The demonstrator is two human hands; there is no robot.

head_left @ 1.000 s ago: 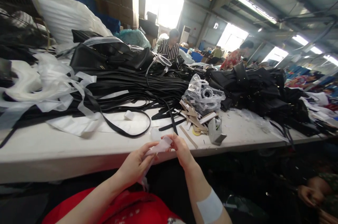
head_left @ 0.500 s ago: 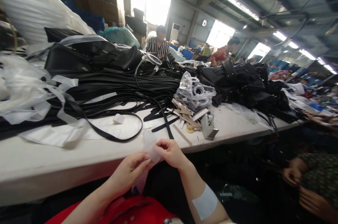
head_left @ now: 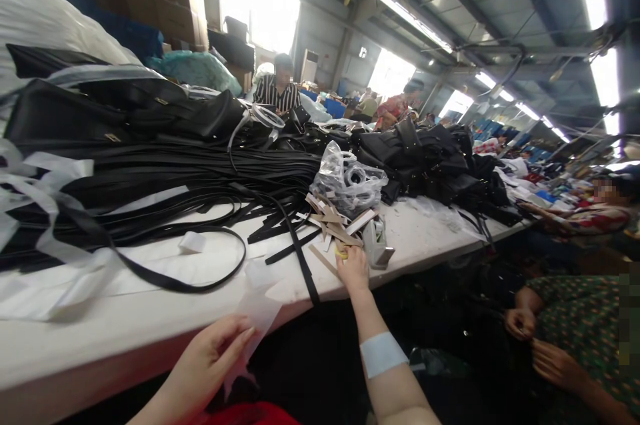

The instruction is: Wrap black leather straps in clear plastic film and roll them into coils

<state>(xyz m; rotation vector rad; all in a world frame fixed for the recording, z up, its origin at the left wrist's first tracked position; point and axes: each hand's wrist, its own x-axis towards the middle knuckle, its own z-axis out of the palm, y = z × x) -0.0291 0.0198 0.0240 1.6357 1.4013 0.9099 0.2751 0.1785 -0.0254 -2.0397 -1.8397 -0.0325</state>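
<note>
My left hand [head_left: 213, 351] pinches a thin translucent white sheet [head_left: 263, 308] between thumb and fingers at the table's front edge. The sheet's lower part hangs below that edge. Farther right, my right hand [head_left: 355, 270] is stretched out to the tabletop, fingers curled on a yellow roll of tape [head_left: 341, 254], which they partly hide. A grey tape dispenser [head_left: 377, 245] stands just right of those fingers. Behind them lies a heap of tan and white strips [head_left: 330, 219]. A pale patch [head_left: 383, 354] is stuck on my right forearm.
Long black straps [head_left: 200, 175] cover the table's left side, one looping toward the front. Black bags [head_left: 415, 155] are piled farther back. A clear plastic bag [head_left: 345, 178] sits behind the strips. At right, a co-worker's hands [head_left: 543, 345] are close to the table.
My right hand has let go of the sheet and moved right and forward to the yellow tape. My left hand keeps the sheet. The view has turned right.
</note>
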